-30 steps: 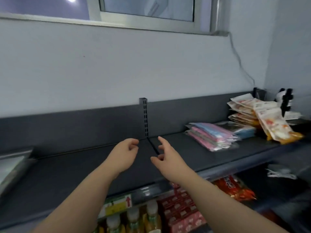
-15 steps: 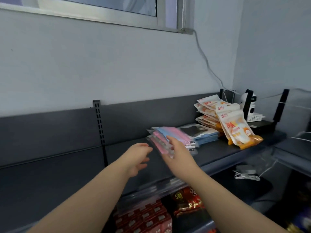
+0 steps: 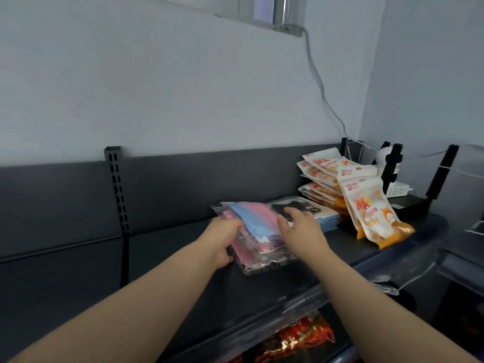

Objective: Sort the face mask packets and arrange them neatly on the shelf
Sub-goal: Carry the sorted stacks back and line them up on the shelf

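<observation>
Head view: clear face mask packets (image 3: 258,226), pink and blue.

shop | slotted shelf (image 3: 167,258) — stacked mask packets (image 3: 366,213) — snack bags (image 3: 301,336)

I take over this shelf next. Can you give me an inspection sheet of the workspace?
Surface: dark grey shelf, slotted upright at its back.
Job's things: pink and blue mask packets stacked flat; beside them a black mask packet on another stack; orange pouches piled at right, one leaning.
Clutter: white device with black antennas behind the pouches.
Hands: left hand grips the pink and blue packets' left edge; right hand rests on their right side.
Cables: grey cable runs down from the window frame.
Surroundings: white wall; red snack bags on the shelf below.
</observation>
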